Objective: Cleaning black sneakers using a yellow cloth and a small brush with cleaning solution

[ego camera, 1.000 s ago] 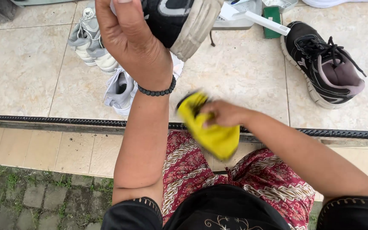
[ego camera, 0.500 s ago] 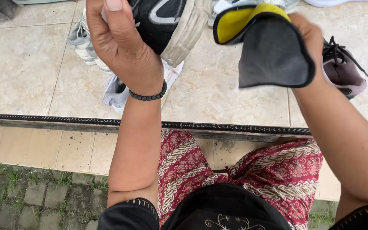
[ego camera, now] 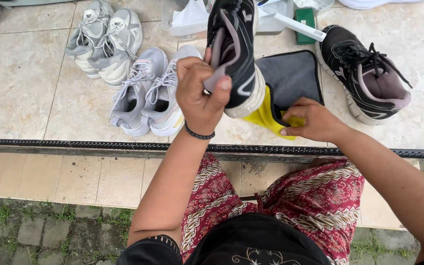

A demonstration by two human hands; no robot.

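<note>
Black sneaker: a black mesh running shoe with grey trim and a pale sole (ego camera: 234, 54), raised above the tiled floor, toe pointing away, just above the cloth.
Left hand: the left hand (ego camera: 199, 93) is clenched around the shoe's heel end, thumb pressed on its side; a black bead bracelet (ego camera: 199, 134) circles the wrist.
Right hand: the right hand (ego camera: 312, 120) pinches the yellow edge of a grey-and-yellow cleaning cloth (ego camera: 290, 81) spread on the beige tiled floor (ego camera: 20, 83).
Matching shoe: a second black sneaker (ego camera: 366, 73) lies right of the cloth.
Other pairs: two pairs of grey-white sneakers (ego camera: 133, 73) rest to the left.
Container: a clear plastic tub (ego camera: 187, 24) sits beyond.
</note>
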